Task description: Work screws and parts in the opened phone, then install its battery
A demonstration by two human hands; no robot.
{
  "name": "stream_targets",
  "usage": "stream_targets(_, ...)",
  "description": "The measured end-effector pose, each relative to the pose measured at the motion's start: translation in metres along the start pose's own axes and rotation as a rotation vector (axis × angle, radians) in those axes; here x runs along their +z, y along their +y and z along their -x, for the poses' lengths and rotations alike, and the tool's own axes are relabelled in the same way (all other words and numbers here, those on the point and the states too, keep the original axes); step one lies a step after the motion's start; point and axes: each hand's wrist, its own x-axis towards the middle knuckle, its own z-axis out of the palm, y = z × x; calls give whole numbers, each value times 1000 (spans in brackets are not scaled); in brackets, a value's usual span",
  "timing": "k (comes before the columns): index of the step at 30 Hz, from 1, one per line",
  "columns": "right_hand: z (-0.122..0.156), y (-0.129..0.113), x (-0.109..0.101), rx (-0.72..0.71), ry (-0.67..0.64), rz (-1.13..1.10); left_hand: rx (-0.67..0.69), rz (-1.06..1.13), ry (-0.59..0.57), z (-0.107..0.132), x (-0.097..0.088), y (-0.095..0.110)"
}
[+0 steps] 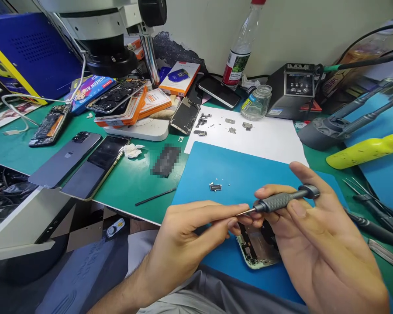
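Note:
My right hand (317, 231) holds a dark grey precision screwdriver (277, 202) by its knurled handle, with the shaft pointing left. The thumb and forefinger of my left hand (196, 235) are pinched at the screwdriver's thin tip; whether a small screw is there too I cannot make out. Below both hands, an opened phone (257, 250) with bare inner parts lies on the blue mat (203, 170), partly covered by my fingers. Beyond my left hand, a small dark metal-edged part (215, 187) rests on the mat with several tiny pieces around it.
White paper (265, 141) at the back bears small phone parts. Two phones (65, 157) (96, 165) lie left, near a black spudger (155, 197). A microscope (108, 43) overhangs boxes at the back left. Tweezers (373, 200) and a yellow bottle (363, 152) are at the right, beside a glass jar (257, 104).

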Motion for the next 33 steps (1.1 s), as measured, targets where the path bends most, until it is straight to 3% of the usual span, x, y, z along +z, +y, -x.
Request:
stream_targets(12,-2,6,-4,-17,-43,25,-75,105,-12,-2,-2,1)
stream_targets(26,-3,9,-6,9,-80,4,-70,94,-29,-2,-4,1)
stream_targets(30,-6,8,-8,34,-76,-31,-55,-27,-13,-3,-3,2)
stream_targets(33,-10,3,-9,1,27,-62,86,-348,93,4,6,4)
